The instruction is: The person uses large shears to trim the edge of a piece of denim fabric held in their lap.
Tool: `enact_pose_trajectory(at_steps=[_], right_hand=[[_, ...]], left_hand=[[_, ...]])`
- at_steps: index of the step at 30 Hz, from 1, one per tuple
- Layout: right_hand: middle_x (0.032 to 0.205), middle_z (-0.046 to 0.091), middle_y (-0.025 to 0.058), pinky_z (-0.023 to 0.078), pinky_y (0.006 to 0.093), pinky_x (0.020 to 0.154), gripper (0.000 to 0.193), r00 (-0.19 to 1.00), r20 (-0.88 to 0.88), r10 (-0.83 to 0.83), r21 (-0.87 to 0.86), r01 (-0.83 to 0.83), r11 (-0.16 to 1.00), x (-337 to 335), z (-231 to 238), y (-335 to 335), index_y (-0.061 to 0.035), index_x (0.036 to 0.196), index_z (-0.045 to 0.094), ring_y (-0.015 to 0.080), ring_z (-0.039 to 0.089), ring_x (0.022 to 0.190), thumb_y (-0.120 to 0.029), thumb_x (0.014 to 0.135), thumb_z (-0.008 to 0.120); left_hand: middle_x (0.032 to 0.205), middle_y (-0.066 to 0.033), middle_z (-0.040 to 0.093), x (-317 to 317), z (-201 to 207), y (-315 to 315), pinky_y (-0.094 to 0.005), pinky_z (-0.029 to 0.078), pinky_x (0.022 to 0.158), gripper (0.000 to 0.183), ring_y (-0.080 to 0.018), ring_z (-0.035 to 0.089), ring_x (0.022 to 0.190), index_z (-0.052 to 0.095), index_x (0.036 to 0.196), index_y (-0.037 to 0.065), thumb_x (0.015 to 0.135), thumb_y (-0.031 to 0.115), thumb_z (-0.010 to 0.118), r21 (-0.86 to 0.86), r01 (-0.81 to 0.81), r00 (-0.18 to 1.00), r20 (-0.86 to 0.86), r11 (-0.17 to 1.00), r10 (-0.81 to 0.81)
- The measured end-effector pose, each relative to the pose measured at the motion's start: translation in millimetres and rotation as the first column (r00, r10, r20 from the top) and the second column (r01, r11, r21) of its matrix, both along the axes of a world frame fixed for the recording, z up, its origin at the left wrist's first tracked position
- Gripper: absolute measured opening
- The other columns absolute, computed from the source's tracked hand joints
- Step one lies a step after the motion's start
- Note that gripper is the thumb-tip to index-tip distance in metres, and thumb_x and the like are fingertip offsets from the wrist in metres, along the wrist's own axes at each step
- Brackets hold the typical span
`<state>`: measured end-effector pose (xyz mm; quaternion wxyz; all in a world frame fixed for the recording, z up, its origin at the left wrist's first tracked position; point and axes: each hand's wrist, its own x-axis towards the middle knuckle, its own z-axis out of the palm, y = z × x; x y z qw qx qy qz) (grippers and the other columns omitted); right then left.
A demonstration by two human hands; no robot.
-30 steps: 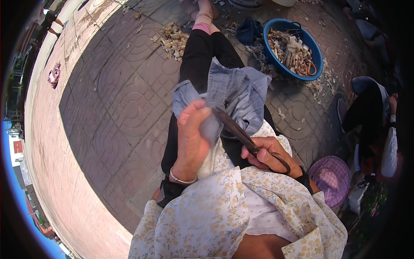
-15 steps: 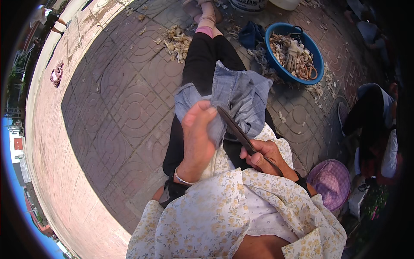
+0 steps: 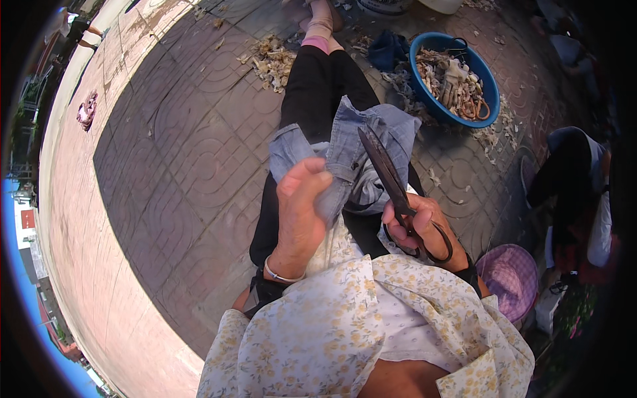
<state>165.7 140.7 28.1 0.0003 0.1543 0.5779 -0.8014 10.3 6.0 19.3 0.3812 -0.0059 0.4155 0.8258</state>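
Observation:
Dark metal scissors (image 3: 386, 166) are gripped in my right hand (image 3: 428, 229), fingers around the handle loops, blades pointing up and away over my lap. A blue-grey denim garment (image 3: 388, 132) lies rumpled across my thighs, with a dark button or stud on its band. My left hand (image 3: 298, 205), wearing a bracelet, is closed in a pinch at the near edge of the denim, thumb against the fingers. What exactly lies between those fingertips is partly hidden. The blades stand apart from my left hand, to its right.
A blue basin (image 3: 488, 86) holding pale scraps, a glove and orange-handled scissors stands at the far right, beside a dark blue cloth (image 3: 387, 52). Scraps (image 3: 271, 63) litter the paving. A purple checked hat (image 3: 509, 282) lies at my right, near another seated person (image 3: 564, 172).
My right hand has moved the scissors right and away from my left fingertips, turning the tips farther up. The left hand stays nearly in place at the denim.

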Motion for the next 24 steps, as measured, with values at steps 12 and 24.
enact_pose_trajectory(at_steps=[12, 24], right_hand=[[0.062, 0.041, -0.0043, 0.024, 0.0194, 0.048, 0.057, 0.969, 0.081, 0.233, -0.117, -0.223, 0.968, 8, 16, 7, -0.0030, 0.090, 0.056, 0.0033, 0.036, 0.055, -0.059, 0.085, 0.048], [0.063, 0.043, -0.0040, 0.025, 0.0180, 0.045, 0.059, 0.961, 0.124, 0.246, -0.153, -0.226, 0.962, 10, 8, 11, -0.0021, 0.089, 0.057, 0.0025, 0.037, 0.053, -0.060, 0.084, 0.048]], left_hand=[[0.086, -0.0110, 0.064, -3, -13, -5, -0.0314, 0.049, 0.080, 0.018, -0.0185, 0.061, 0.078, 0.055, 0.089, -0.002, 0.075, 0.008, 0.051, 0.008, -0.040, 0.997, 0.059, 0.999, 0.039], [0.086, -0.0127, 0.064, -6, -15, -5, -0.0328, 0.049, 0.082, 0.018, -0.0200, 0.062, 0.078, 0.055, 0.088, -0.003, 0.074, 0.008, 0.051, 0.024, -0.013, 0.998, 0.054, 1.000, 0.012]])
